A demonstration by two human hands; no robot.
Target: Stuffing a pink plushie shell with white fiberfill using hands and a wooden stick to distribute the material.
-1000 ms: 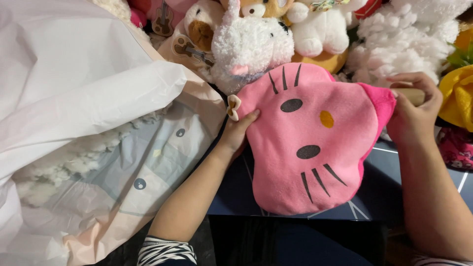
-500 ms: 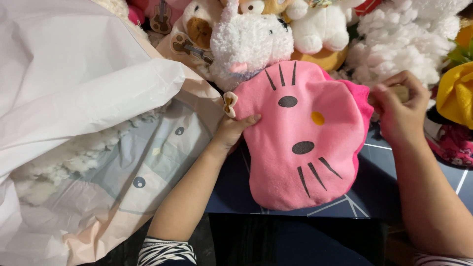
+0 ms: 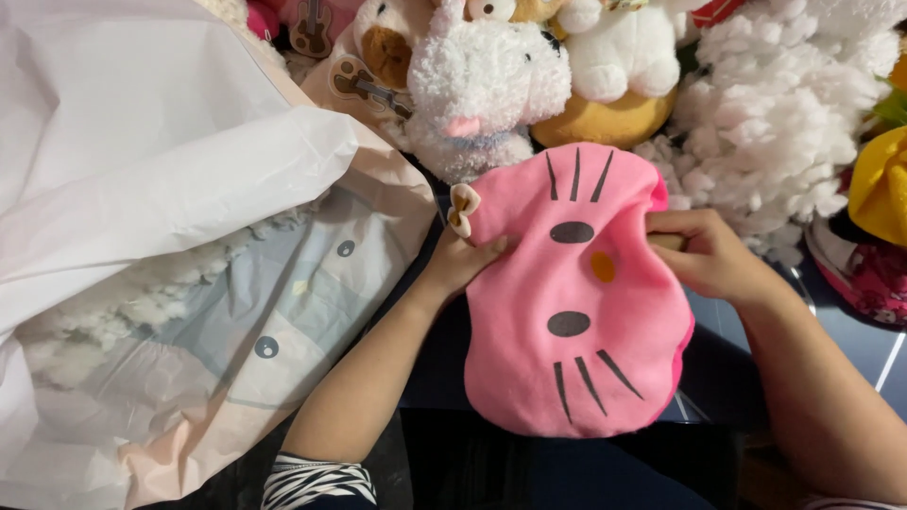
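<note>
Fingers of right hand (image 3: 709,253) now pinching pink cat-face cover (image 3: 576,302) inward; left hand (image 3: 463,264) unmoved.

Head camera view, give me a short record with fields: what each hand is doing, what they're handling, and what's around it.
left hand: presses the left edge of the pink cat-face cushion cover
right hand: grips its right edge
cushion cover: pink fleece, black whiskers and eyes, yellow nose, small beige bow
to the left: large white plastic bag with pale clothing inside
behind: pile of plush toys, among them a fluffy white one
</note>
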